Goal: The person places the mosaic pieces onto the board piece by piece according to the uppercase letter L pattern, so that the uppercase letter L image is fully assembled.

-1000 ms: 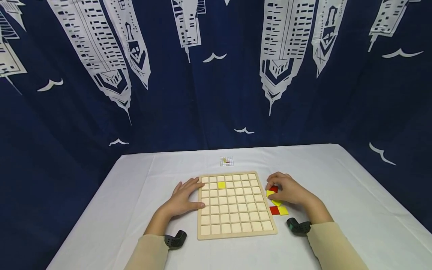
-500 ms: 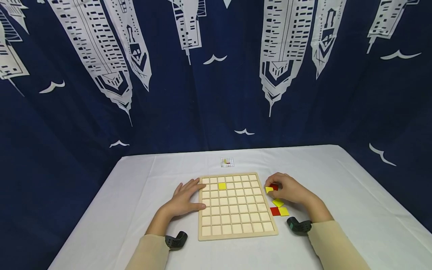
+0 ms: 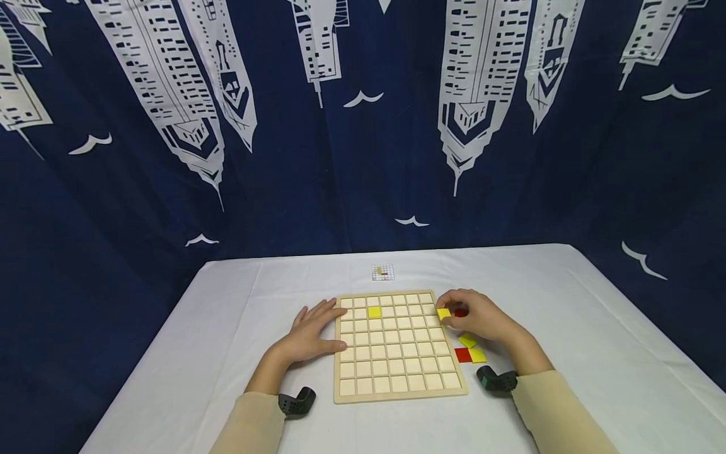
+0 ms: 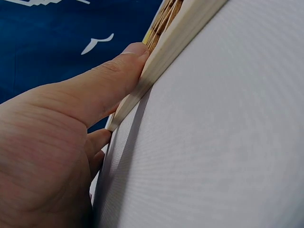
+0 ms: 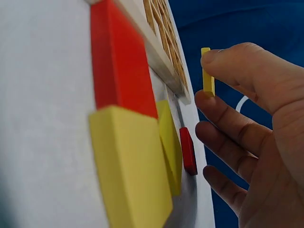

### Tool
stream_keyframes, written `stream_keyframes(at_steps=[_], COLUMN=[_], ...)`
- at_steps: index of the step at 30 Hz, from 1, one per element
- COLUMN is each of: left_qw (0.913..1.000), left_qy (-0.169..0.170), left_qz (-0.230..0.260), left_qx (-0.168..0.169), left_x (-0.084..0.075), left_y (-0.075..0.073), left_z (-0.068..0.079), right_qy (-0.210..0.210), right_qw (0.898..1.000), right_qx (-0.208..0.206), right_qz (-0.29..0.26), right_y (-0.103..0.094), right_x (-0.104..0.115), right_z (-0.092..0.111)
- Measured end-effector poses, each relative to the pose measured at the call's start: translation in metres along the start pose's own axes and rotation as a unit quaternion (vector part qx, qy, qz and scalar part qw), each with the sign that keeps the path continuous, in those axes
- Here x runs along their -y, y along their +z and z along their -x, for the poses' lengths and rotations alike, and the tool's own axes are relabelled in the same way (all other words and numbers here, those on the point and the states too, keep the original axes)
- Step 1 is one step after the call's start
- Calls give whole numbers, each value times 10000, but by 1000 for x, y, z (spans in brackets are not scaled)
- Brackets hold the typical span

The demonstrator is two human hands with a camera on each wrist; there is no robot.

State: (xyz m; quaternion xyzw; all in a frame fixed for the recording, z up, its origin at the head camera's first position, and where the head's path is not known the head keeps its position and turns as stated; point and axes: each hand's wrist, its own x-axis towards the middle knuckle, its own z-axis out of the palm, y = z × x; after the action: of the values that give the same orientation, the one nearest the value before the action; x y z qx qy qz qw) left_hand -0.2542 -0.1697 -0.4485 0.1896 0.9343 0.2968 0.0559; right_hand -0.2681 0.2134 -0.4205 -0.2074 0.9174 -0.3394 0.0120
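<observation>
A wooden grid board (image 3: 344,399) lies on the table, with one yellow tile (image 3: 374,312) in a cell of its second row from the far side. My left hand (image 3: 309,334) rests on the board's left edge, thumb and fingers spread over the frame. Between thumb and fingertip, my right hand (image 3: 479,313) pinches another yellow tile (image 5: 208,76), raised above the table by the board's right edge. Under that hand a red tile (image 5: 188,151) lies partly hidden in the head view. Nearer are a yellow tile (image 3: 467,340), a red tile (image 3: 462,355) and a further yellow tile (image 3: 478,355).
Beyond the board lies a small card (image 3: 382,272) printed with a coloured grid. A white cloth (image 3: 283,277) covers the table, and a dark blue curtain (image 3: 340,176) hangs behind it. Each wrist carries a black camera (image 3: 297,402).
My right hand has lifted the yellow tile off the pile and moved it left to the board's right edge. The red tile stays behind. My left hand holds its place.
</observation>
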Motion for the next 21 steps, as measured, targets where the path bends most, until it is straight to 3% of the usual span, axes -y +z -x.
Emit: stream_keyframes(at_steps=[9,21], left_qw=[10000,10000], left_qy=[4,19], left_qz=[-45,15], left_qx=[3,-36], left_x=[0,-1], left_y=[0,0], left_z=[0,0], right_qy=[-151,-355], right_qw=[9990,9950], right_qx=[-401,-919], right_qz=[151,-189], right_y=[3,14], right_x=[7,28], right_z=[-3,-10])
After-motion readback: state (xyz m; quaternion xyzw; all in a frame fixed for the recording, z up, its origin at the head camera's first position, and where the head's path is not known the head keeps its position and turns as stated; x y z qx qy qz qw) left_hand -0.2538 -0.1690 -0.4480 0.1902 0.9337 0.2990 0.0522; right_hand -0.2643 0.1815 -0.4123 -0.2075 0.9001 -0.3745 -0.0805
